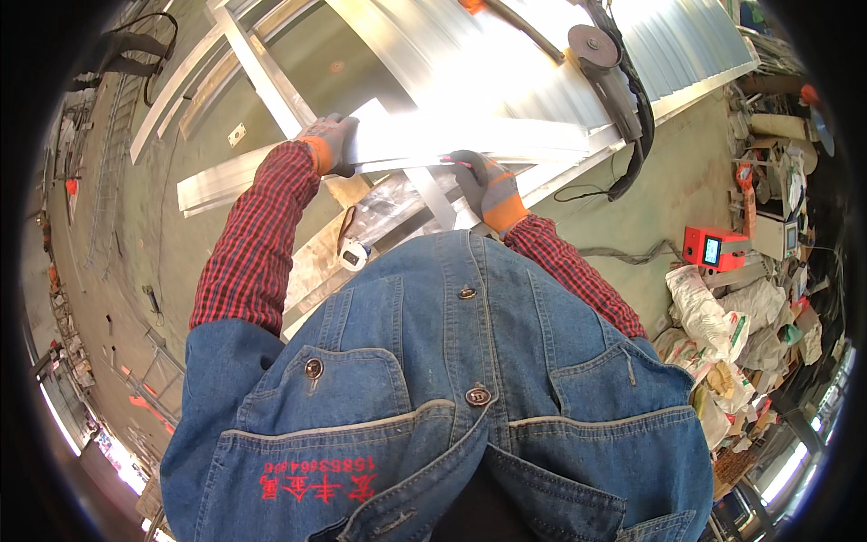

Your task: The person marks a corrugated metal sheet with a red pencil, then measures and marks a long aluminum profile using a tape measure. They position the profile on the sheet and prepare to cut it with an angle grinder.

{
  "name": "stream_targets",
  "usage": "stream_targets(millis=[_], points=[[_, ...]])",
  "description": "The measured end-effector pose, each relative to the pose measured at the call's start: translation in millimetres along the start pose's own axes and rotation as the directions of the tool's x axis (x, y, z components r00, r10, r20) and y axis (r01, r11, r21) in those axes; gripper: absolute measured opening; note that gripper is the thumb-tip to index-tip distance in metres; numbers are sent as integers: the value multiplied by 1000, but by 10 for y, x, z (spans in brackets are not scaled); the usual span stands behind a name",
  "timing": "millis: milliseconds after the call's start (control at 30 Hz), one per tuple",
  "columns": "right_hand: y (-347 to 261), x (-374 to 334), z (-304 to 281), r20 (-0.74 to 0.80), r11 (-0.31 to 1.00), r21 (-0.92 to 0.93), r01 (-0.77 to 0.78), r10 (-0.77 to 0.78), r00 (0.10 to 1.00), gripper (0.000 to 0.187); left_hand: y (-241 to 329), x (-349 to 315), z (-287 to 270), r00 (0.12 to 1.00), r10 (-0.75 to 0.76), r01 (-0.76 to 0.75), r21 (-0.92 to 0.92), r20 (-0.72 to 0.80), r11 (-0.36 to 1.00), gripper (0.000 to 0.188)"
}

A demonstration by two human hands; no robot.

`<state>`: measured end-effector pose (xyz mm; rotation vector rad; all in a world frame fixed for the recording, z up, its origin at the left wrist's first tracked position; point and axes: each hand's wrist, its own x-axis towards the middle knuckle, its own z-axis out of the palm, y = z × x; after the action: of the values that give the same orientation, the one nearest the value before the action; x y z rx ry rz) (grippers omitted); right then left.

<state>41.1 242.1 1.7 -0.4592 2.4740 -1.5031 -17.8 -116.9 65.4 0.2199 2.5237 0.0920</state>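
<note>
A bright, shiny metal profile (533, 140) lies crosswise in front of me, its surface partly lost in glare. My left hand (331, 144), in a grey glove with an orange cuff, is closed on its left end. At the profile's near edge is my right hand (490, 190), in a matching glove, with fingers curled. A thin red pen-like stick pokes out from its fingertips, mostly hidden by the glove. Below the profile, a white tape measure (353, 255) rests on film-covered metal, close to my jacket. A narrow metal strip (432, 199) runs under the profile between my hands.
Corrugated metal sheets (686, 45) lie beyond, topped by a dark tool with a round brown disc (594, 47). Metal frame bars (262, 72) stand at the left. On the right floor are a red box with a screen (713, 249), a cable (632, 256) and piled sacks (704, 312).
</note>
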Motion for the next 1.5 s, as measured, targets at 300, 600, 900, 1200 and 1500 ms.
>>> stream_targets(millis=[300, 600, 900, 1200, 1500], points=[[-167, 59, 2, 14, 982, -186, -19, 22, 1000, 23, 1, 31, 4, 999, -21, 20, 18, 40, 1000, 111], [-125, 91, 60, 17, 935, -354, -11, 18, 1000, 22, -11, 34, 15, 1000, -10, 9, 18, 26, 1000, 110], [-82, 43, -40, 14, 923, -384, 4, 2, 1000, 22, -39, 46, 57, 1000, 10, -10, -10, 10, 1000, 107], [-204, 106, -45, 63, 892, -451, -38, 74, 995, 27, -34, 73, 58, 999, -16, 15, 6, 28, 1000, 103], [207, -136, -700, -264, 895, -343, -284, 199, 944, 30, -17, 72, 16, 998, -26, 27, -14, 64, 1000, 108]])
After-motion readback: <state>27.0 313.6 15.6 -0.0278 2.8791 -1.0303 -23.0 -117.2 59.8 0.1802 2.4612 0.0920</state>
